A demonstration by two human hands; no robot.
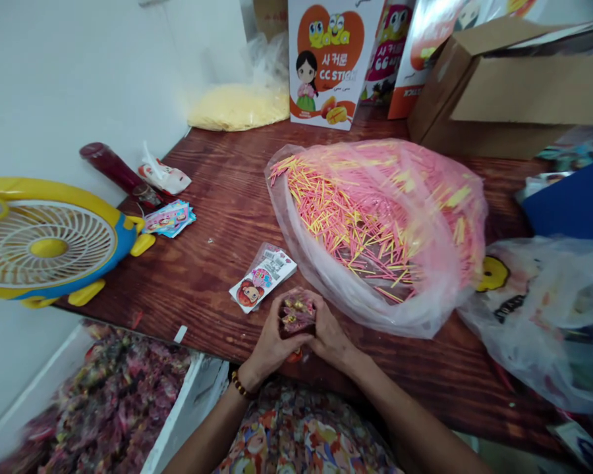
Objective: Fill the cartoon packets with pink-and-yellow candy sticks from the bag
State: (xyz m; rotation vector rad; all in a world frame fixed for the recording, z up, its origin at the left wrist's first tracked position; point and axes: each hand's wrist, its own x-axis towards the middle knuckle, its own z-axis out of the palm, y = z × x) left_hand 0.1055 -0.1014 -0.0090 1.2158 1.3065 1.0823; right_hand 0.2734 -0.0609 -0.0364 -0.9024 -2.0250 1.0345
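Both hands come together at the table's near edge around a small bunch of clear-wrapped packets (297,313), reddish with yellow bits. My left hand (271,339), a beaded bracelet on its wrist, curls round the bunch from one side. From the other side my right hand (330,336) grips it, thumbs nearly meeting in front. Below the thumbs a bit of orange print shows, mostly hidden. Just beyond my left hand lies a stack of printed cards (261,280) in clear film. A large open clear bag (439,263) of pink and yellow thin sticks (336,217) spreads beyond my right hand.
A yellow-blue fan (49,247), dark red bottle (111,168), tissue pack (165,176) and picture cards (170,218) are left. A white bin (170,418) of wrapped packets stands below. Printed boxes (331,66) and an open carton (524,92) stand behind; a plastic bag (548,316) lies right.
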